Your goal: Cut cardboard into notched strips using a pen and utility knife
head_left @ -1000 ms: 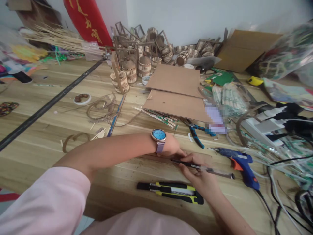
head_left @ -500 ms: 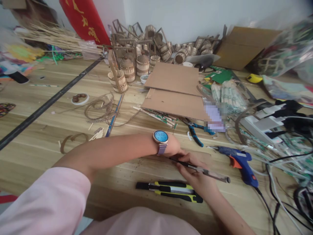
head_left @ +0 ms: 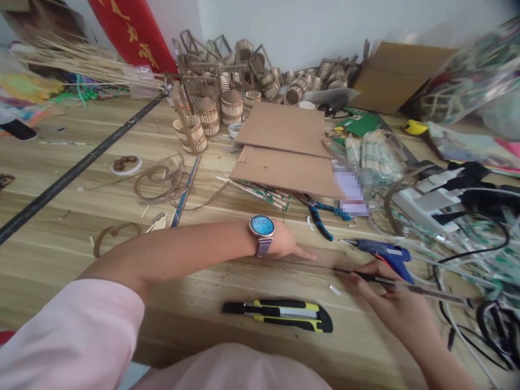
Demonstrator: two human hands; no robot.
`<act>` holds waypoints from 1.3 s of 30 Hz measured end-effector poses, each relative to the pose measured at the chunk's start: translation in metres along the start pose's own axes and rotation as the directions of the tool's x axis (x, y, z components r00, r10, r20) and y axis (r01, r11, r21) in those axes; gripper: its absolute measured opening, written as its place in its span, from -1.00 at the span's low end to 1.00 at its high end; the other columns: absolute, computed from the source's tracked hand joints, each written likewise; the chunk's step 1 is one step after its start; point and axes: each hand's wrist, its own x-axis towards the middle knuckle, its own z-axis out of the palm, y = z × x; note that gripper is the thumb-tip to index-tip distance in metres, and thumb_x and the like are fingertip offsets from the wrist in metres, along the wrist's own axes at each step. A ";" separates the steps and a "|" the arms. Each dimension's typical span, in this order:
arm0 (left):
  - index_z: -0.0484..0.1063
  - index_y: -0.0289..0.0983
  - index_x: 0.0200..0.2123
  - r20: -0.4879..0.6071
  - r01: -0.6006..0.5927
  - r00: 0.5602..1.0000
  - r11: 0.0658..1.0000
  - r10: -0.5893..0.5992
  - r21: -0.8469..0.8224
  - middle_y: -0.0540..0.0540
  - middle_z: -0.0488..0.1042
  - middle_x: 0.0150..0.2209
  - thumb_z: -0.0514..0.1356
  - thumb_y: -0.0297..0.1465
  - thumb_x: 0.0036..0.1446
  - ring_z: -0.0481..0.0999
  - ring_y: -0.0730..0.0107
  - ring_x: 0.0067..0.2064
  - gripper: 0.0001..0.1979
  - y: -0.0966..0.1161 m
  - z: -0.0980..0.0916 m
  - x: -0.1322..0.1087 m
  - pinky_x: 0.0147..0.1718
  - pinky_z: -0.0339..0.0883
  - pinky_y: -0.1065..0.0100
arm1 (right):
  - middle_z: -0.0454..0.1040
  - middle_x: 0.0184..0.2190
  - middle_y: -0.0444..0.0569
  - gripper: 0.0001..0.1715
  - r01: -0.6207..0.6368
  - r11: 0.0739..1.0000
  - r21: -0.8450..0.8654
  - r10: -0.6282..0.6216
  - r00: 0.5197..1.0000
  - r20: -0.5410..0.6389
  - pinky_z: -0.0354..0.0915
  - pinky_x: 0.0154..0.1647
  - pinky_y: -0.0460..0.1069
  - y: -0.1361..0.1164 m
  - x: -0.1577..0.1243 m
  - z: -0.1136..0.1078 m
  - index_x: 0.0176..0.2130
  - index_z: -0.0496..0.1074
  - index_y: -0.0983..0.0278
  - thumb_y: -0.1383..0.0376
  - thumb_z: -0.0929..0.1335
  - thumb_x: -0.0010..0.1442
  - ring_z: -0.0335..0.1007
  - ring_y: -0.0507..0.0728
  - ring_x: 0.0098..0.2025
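My left hand [head_left: 286, 246] lies on the wooden table [head_left: 60, 227], fingers stretched out and pressing a flat brown strip [head_left: 325, 259] against the wood. A watch [head_left: 262, 226] is on that wrist. To the right, my right hand [head_left: 390, 303] is closed around a thin dark knife-like tool [head_left: 406, 284], its tip touching the strip's right end. A yellow and black utility knife [head_left: 280, 314] lies near the table's front edge, below both hands.
A blue glue gun [head_left: 384, 253] sits just behind my right hand, and blue-handled pliers [head_left: 320, 216] beyond it. Cardboard sheets [head_left: 284, 157], small woven baskets [head_left: 207, 114], a power strip [head_left: 430, 197] and tangled cables [head_left: 479, 260] crowd the back and right.
My right hand has drawn the thin tool to the right along the strip, away from my left hand. The left hand stays put, its fingers now plainly showing.
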 end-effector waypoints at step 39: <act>-0.11 0.26 0.39 0.145 -0.064 0.989 0.986 0.041 0.157 0.01 0.62 -0.30 0.15 -0.67 0.12 0.46 0.39 -0.47 -0.04 0.000 0.003 -0.005 -0.49 0.20 0.47 | 0.54 0.02 0.09 -0.73 0.310 0.950 -0.037 -0.266 0.866 0.424 0.32 0.08 0.21 0.009 0.032 0.011 -0.22 0.47 0.15 0.26 0.20 0.36 0.41 0.28 0.07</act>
